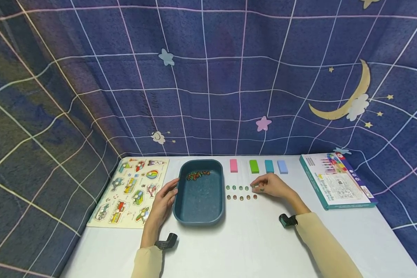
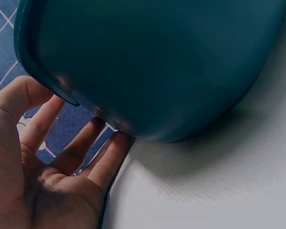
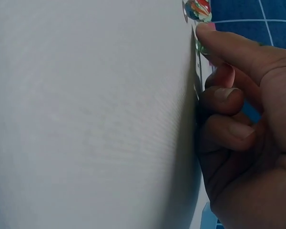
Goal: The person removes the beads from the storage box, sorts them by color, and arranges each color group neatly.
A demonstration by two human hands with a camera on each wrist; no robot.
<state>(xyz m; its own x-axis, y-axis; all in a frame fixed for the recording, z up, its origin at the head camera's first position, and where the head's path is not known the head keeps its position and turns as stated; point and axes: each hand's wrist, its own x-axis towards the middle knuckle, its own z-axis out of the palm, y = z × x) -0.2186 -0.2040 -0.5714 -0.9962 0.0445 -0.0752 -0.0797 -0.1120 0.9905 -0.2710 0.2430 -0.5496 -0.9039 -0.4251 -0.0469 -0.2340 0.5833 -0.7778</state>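
Observation:
A dark teal tray (image 1: 199, 221) stands mid-table with a small heap of brown and green beads (image 1: 198, 175) at its far end. My left hand (image 1: 164, 201) lies against its left wall with fairly straight fingers; the left wrist view shows the thumb by the rim of the tray (image 2: 157, 62) and the fingers of that hand (image 2: 62, 157) along the wall. To the tray's right lie a row of green beads (image 1: 237, 188) and a row of brown beads (image 1: 241, 197). My right hand (image 1: 271, 186) rests at the green row's right end with fingers curled, pinching a green bead (image 3: 199, 46) against the table.
Pink (image 1: 233, 165), green (image 1: 254, 166), teal (image 1: 269, 166) and light blue (image 1: 282, 166) blocks stand in a row behind the beads. A vehicle puzzle board (image 1: 130, 191) lies at the left, a printed box (image 1: 337, 179) at the right. Blue patterned cloth walls surround the white table (image 1: 243, 239).

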